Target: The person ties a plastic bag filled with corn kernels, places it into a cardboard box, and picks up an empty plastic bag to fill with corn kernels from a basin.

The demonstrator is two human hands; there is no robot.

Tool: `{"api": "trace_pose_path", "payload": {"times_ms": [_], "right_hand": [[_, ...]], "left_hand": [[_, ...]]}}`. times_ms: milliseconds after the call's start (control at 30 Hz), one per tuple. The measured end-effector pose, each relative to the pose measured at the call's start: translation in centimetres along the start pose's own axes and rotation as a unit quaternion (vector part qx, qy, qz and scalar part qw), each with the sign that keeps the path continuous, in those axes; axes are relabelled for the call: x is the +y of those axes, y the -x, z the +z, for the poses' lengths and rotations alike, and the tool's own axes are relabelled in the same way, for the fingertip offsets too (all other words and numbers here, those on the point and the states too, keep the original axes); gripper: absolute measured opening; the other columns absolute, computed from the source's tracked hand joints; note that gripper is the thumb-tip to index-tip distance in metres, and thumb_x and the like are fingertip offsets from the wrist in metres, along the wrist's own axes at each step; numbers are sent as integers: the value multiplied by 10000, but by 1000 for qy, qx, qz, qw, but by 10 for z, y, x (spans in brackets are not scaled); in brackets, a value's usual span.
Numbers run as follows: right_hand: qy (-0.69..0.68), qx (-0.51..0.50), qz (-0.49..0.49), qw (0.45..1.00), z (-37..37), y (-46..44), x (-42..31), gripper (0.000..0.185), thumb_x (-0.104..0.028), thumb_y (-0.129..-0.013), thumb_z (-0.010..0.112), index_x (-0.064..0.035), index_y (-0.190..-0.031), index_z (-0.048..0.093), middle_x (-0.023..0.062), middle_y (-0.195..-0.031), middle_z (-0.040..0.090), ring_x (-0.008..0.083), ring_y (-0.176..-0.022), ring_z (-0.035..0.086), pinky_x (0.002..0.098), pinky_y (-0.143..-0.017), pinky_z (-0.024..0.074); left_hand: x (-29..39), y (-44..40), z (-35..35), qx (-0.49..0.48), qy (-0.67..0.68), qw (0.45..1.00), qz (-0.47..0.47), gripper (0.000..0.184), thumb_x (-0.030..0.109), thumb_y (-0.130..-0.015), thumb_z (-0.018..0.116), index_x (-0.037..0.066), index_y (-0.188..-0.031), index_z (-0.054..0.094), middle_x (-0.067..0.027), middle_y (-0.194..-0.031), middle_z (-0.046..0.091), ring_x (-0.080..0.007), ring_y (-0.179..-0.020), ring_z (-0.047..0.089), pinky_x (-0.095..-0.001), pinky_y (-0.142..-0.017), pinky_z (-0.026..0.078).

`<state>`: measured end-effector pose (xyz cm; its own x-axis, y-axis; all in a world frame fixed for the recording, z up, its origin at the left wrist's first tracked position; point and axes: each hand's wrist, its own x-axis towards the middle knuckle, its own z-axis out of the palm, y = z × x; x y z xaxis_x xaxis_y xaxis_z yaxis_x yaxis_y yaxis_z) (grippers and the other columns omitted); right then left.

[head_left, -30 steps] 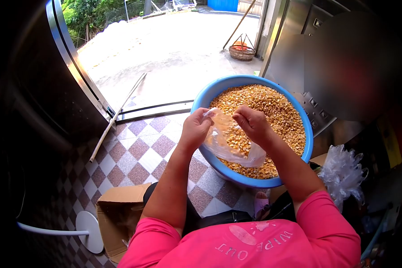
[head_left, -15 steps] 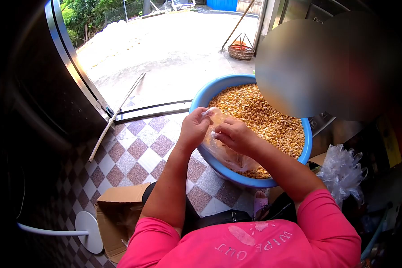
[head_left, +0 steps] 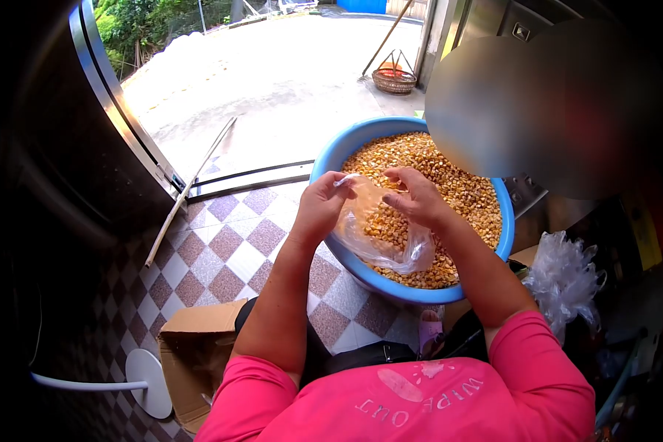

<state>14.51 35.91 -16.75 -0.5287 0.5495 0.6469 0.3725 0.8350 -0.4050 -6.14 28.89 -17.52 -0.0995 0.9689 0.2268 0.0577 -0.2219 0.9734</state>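
Note:
A large blue tub (head_left: 331, 158) full of yellow corn kernels (head_left: 464, 199) stands in front of me. Over its near left part hangs a thin clear plastic bag (head_left: 376, 247). My left hand (head_left: 324, 206) pinches the bag's top edge at the tub's left rim. To the right of it, my right hand (head_left: 418, 197) is above the corn with thumb and fingers apart, and nothing shows between them. The bag's lower part droops below my right hand, over the kernels.
A bundle of clear plastic bags (head_left: 563, 283) is at the right. An open cardboard box (head_left: 191, 361) and a white round base (head_left: 149, 383) are at lower left. A pole (head_left: 191, 191) lies by the doorway; a basket (head_left: 394, 79) stands outside. A blurred area covers the upper right.
My right hand moved left to the bag beside my left hand, then back right, its fingers now spread. My left hand kept its pinch. A blurred area now covers the tub's upper right rim.

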Motion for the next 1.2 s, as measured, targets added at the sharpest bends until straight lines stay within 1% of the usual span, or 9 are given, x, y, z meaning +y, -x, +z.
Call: {"api": "trace_pose_path", "payload": {"times_ms": [67,400,533,667,867,967,1000,1100,1200], "right_hand": [[-157,-194,255,934,-1,5,6,241,-145,-804,658,-28,-1007,599,87,-790,614,186,-709,593,315,-648,480],[-218,-46,255,941,-11,2,14,87,-108,-842,641,-30,-822,608,-10,-666,540,55,-600,459,228,-543,404],[-340,9,266,902,-15,0,16,87,-114,-852,638,-36,-833,603,-40,-681,537,37,-616,451,194,-559,395],[-330,-95,292,893,-16,3,15,101,-135,-855,642,-38,-855,611,-45,-714,541,35,-640,457,190,-567,387],[-299,-105,318,893,-18,4,21,162,-197,-891,599,-37,-885,625,-28,-730,547,58,-648,463,216,-582,397],[-308,53,326,892,-14,6,43,173,-197,-886,592,-26,-884,621,13,-748,572,94,-687,507,249,-625,427],[-307,53,326,893,-14,11,52,173,-197,-886,592,-26,-884,621,13,-748,572,94,-687,507,249,-625,427],[40,-64,282,956,-17,19,56,146,-155,-837,603,-31,-910,631,88,-830,626,185,-756,582,332,-697,459],[-172,-171,414,877,-6,19,60,189,-184,-841,599,-46,-958,654,91,-861,641,178,-771,590,327,-701,465]], "left_hand": [[1,1,1,3,15,1000,-1,167,145,-912,571,0,-985,611,-28,-815,630,-76,-774,568,-207,-722,442],[-2,-1,3,36,-29,999,9,171,163,-913,572,12,-983,610,-28,-790,633,-79,-761,578,-218,-706,451],[8,2,1,65,-152,986,21,171,161,-884,572,18,-973,603,-118,-735,647,-179,-710,636,-296,-644,482],[11,1,-5,90,-227,970,-1,196,210,-882,576,27,-933,621,-127,-713,644,-199,-670,624,-303,-628,476],[0,-2,-8,55,-88,994,-29,335,321,-885,592,-9,-938,624,-73,-720,629,-130,-681,585,-278,-624,461],[6,-1,-9,15,-15,998,-60,394,360,-863,625,-25,-945,622,-56,-765,628,-111,-730,575,-265,-653,463],[11,1,-7,15,-15,998,-60,394,360,-863,625,-25,-945,622,-56,-765,628,-111,-730,575,-265,-653,463],[16,7,-3,-7,-7,999,-34,411,369,-831,665,-21,-952,622,-59,-783,631,-116,-746,576,-259,-684,467],[7,5,-3,-36,-131,991,8,354,305,-834,664,-18,-972,621,-57,-799,639,-111,-753,580,-257,-704,471]]}}
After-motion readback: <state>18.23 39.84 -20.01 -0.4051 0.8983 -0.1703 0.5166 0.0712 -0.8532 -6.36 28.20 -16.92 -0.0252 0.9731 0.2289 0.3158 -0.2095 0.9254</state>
